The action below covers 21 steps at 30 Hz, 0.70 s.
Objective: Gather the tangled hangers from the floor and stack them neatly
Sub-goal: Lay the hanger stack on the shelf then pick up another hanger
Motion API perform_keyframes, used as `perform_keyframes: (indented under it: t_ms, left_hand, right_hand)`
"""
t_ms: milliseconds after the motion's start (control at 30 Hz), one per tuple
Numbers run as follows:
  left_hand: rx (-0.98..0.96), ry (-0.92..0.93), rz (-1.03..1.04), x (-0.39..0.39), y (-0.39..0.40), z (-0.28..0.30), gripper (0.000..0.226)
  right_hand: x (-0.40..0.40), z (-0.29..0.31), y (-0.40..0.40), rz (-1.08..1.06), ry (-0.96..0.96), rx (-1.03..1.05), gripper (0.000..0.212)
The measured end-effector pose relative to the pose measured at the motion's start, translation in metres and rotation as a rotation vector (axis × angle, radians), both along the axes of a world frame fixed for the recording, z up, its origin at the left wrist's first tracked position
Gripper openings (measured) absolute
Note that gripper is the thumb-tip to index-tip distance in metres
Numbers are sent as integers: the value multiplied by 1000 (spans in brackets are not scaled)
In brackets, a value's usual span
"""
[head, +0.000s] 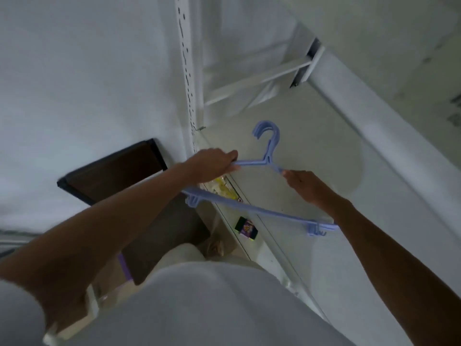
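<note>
The fingers of the left hand (212, 163) and right hand (303, 184) are closed on opposite shoulders of aligned pale blue plastic clothes hangers (268, 156), held in the air, hooks up, above a white shelf (311, 136) beside a dark brown board (112, 171).

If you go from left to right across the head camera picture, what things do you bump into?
Dark brown board → left hand → hook of the blue hangers → right hand → white beam.
</note>
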<state>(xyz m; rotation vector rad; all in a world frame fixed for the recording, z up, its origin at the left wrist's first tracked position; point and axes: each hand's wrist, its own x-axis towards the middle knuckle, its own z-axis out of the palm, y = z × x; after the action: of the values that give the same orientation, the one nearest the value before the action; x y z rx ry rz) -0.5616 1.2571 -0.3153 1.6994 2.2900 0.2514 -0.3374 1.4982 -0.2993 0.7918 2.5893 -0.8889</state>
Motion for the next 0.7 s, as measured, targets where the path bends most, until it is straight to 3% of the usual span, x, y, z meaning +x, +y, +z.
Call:
perform_keyframes:
  t_ms: [100,200,333,533,700]
  left_hand:
    - [-8,172,12,-15,22,-8,38]
    - [-44,234,51,-28,49,-12,38]
    - [-83,229,116,-49,85,-13,39]
    - [-39,195,51,-82,114,-16,35]
    - [-28,180,-22,-104,136,-14,28]
  right_hand:
    - [-21,4,24,-39,28,73,61]
    - [-38,2,43,-33,16,95,59]
    - [-62,-7,62,-89,-6,120,51]
    - [-87,-15,84,-176,39,119,42]
    - [-108,-3,102,-291,27,10,52]
